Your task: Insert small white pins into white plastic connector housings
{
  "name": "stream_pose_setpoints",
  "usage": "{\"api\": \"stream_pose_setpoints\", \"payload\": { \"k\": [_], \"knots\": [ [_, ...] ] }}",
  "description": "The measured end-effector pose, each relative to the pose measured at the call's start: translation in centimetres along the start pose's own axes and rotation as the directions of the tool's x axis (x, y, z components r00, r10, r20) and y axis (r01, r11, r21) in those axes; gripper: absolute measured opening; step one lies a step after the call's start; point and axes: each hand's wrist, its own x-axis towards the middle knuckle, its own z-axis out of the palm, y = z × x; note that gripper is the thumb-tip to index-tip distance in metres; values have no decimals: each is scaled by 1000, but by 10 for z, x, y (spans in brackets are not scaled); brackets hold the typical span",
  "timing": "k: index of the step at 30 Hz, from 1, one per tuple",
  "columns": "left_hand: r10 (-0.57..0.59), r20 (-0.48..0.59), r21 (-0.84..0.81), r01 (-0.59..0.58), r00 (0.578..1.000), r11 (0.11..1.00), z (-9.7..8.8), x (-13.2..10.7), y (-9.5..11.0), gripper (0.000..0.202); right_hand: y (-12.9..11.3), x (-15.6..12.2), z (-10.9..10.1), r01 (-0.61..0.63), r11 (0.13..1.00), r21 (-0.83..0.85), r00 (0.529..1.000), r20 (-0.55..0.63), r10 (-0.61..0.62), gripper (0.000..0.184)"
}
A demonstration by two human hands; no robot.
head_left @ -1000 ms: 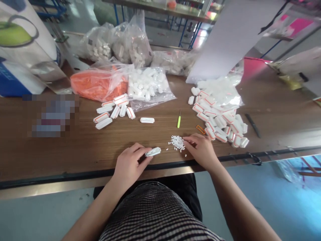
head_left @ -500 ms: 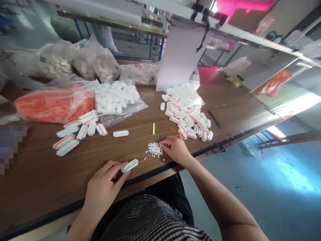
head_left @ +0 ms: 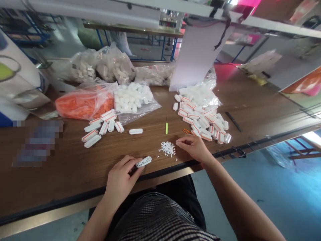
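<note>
A white rectangular plastic piece [head_left: 144, 162] with rows of small dark holes on its upper face is pinched at its left end by my left hand [head_left: 122, 174], just above the table's front edge. My right hand [head_left: 194, 147] has its thumb and fingertips pressed together at the right side of a heap of tiny white pegs [head_left: 167, 148]. Whatever lies between those fingertips is too small to make out. Behind the heap lies a thin pick with a yellow-green handle [head_left: 167, 128]. One white piece [head_left: 136, 131] rests alone left of it.
White pieces with orange edging lie in a left group [head_left: 104, 126] and a right pile [head_left: 200, 117]. Bags of orange parts [head_left: 85, 104] and white parts [head_left: 132, 97] stand behind. An orange frame [head_left: 187, 131] and a dark strip [head_left: 233, 121] lie rightward.
The camera has turned left, so everything sits farther right in view. My right fingertips have closed together and drawn slightly off the pegs. My left hand keeps hold of the white piece.
</note>
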Motion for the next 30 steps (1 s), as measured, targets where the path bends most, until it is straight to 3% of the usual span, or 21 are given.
{"api": "stream_pose_setpoints", "payload": {
  "k": [10, 16, 25, 30],
  "knots": [
    [2, -13, -11, -2, 1000, 1000, 0, 0, 1, 18, 3, -12, -5, 93, 983, -159, 996, 1, -94, 13],
    [1, -9, 2, -1, 1000, 1000, 0, 0, 2, 18, 8, -14, -12, 3, 987, -163, 999, -34, -9, 18],
    [-4, 8, 4, 4, 1000, 1000, -1, -1, 4, 18, 1, -13, -2, 24, 965, -261, 999, 42, -14, 18],
    [-20, 13, -2, 20, 1000, 1000, -1, -1, 6, 16, -1, -15, -1, 3, 947, -320, 1000, 13, 1, 18]
  ]
}}
